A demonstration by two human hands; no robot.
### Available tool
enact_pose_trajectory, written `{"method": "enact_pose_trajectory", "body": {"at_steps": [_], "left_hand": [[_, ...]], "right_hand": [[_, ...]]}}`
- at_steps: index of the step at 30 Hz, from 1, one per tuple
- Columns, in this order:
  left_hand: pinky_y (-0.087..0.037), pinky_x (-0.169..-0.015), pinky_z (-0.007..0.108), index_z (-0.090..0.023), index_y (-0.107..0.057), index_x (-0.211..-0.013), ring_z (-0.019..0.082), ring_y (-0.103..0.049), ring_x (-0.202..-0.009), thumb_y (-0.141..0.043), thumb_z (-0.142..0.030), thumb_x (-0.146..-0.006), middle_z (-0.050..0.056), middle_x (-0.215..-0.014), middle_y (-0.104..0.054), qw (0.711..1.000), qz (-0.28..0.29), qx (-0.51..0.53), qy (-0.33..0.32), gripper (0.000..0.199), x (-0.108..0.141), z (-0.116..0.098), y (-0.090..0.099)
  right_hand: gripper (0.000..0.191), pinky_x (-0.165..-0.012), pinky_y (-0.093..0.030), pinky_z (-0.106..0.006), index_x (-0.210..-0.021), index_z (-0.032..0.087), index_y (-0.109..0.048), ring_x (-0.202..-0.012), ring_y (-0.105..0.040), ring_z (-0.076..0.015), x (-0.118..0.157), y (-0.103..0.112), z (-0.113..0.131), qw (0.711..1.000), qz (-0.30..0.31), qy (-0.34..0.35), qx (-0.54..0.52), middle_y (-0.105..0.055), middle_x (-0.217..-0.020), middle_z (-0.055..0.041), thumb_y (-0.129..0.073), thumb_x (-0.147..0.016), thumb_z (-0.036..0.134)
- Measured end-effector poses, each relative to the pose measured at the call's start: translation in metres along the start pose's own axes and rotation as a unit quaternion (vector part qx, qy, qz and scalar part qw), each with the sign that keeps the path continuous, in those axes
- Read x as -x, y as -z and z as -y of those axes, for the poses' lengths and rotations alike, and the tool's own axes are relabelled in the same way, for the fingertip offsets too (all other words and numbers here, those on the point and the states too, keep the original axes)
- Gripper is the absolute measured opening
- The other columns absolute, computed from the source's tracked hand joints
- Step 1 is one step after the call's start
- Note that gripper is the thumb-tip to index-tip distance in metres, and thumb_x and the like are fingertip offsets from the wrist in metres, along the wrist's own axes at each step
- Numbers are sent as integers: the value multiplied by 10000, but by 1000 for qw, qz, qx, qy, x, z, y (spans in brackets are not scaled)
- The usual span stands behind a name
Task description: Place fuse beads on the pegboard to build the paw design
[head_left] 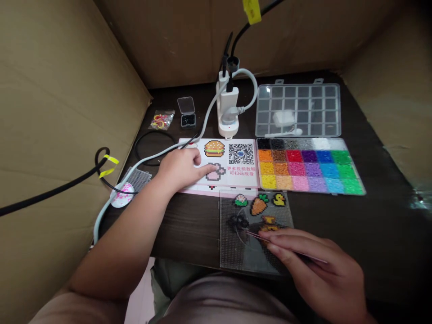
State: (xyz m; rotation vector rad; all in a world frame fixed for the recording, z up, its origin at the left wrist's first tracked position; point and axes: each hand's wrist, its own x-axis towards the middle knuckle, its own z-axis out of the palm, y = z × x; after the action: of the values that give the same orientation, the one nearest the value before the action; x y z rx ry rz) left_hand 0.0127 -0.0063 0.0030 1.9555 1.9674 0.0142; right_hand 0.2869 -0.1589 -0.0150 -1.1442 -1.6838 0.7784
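Left hand (180, 168), fingers slightly spread, fingertips resting on one white printed pattern card (232, 153). Right hand (313, 270), fingers pressed together, pinching one pair of slim metal tweezers (256, 236), tips over one clear square plastic pegboard (236, 252) bearing five small bead figures (259, 204). Far right: one clear plastic tray (340, 145) of twenty-four colour-sorted bead compartments.

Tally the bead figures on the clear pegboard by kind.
On the clear pegboard:
Carrot: 1
Duck: 1
Green-and-white figure: 1
Black figure: 1
Orange-and-yellow figure, partly behind the right hand: 1
Total: 5
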Motion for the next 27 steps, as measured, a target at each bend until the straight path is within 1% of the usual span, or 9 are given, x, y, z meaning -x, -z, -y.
{"method": "enact_pose_trajectory", "body": {"at_steps": [10,14,18,22,27], "left_hand": [[-398,-668,378,-264,-628,-796,281,-659,-830,-709,-757,-790,60,-842,-723,1000,-1,-7,1,500,1,-2,1],[-395,-660,380,-264,-628,-796,282,-656,-824,-709,-755,-792,60,-837,-722,1000,2,-13,3,497,1,-2,1],[-395,-665,383,-266,-630,-796,280,-655,-836,-708,-769,-788,59,-844,-716,1000,0,-5,-5,509,0,-1,2],[-405,-686,387,-269,-645,-798,271,-650,-840,-725,-781,-776,66,-854,-710,1000,-13,-5,-15,519,0,-1,1],[-423,-729,398,-276,-683,-819,279,-651,-855,-755,-766,-759,69,-843,-699,1000,-12,5,-7,499,-1,0,0]], "right_hand": [[243,-789,-684,-146,-924,265,-852,-755,-845,-129,-1,-1,-1,1000,0,2,-16,-874,-897,12,-762,-872,45],[240,-756,-701,-178,-929,263,-855,-740,-847,-152,-2,-1,0,1000,0,5,-23,-873,-891,0,-765,-869,49],[276,-719,-723,-230,-928,286,-863,-720,-848,-184,-3,-1,1,1000,-5,-12,-26,-872,-888,-4,-771,-856,36],[251,-692,-734,-284,-901,279,-865,-722,-851,-221,-3,-3,4,999,-19,-29,-38,-869,-873,-28,-784,-855,46],[287,-686,-728,-284,-905,283,-867,-744,-853,-217,-2,-3,6,998,-19,-40,-51,-869,-876,-28,-786,-837,15]]}}
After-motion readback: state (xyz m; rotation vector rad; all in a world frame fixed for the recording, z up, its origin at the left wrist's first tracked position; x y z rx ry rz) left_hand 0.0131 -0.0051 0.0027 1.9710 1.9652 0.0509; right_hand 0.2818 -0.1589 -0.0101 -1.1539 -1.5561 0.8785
